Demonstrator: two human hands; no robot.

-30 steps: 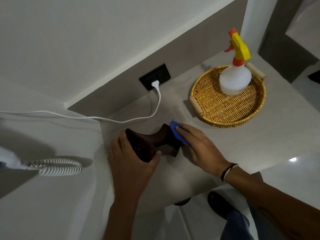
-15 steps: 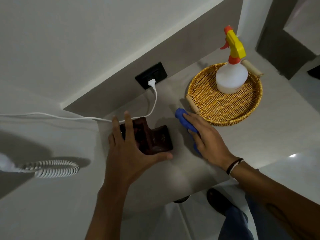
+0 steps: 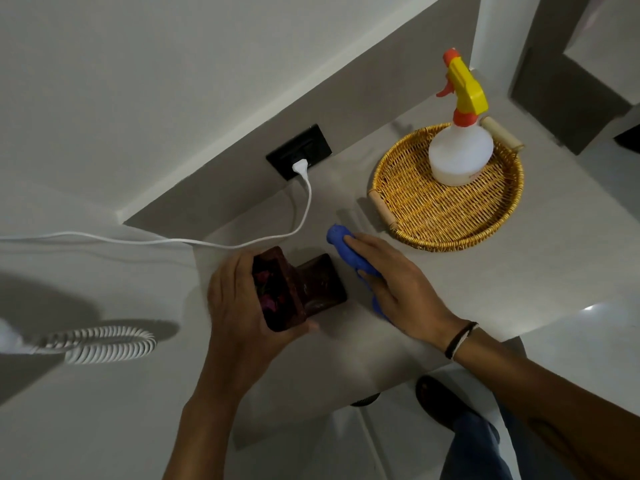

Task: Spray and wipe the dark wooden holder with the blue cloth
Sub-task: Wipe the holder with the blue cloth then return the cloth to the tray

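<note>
Head camera view, looking down at a pale grey desk point(image 3: 433, 292). At the centre of the frame, the left hand point(image 3: 239, 306) grips the dark wooden holder point(image 3: 298, 289), tipped on its side, fingers and thumb clamped around one end. Just right of it, not touching, the right hand point(image 3: 398, 282) lies flat, fingers together, pressing the blue cloth point(image 3: 349, 252) onto the desk. In the upper right, the spray bottle point(image 3: 460, 147) stands upright in a wicker tray point(image 3: 446, 223). Judging by this, spraying looks finished and wiping is paused or nearly done; the holder's wood shows a wet-looking sheen.
</note>
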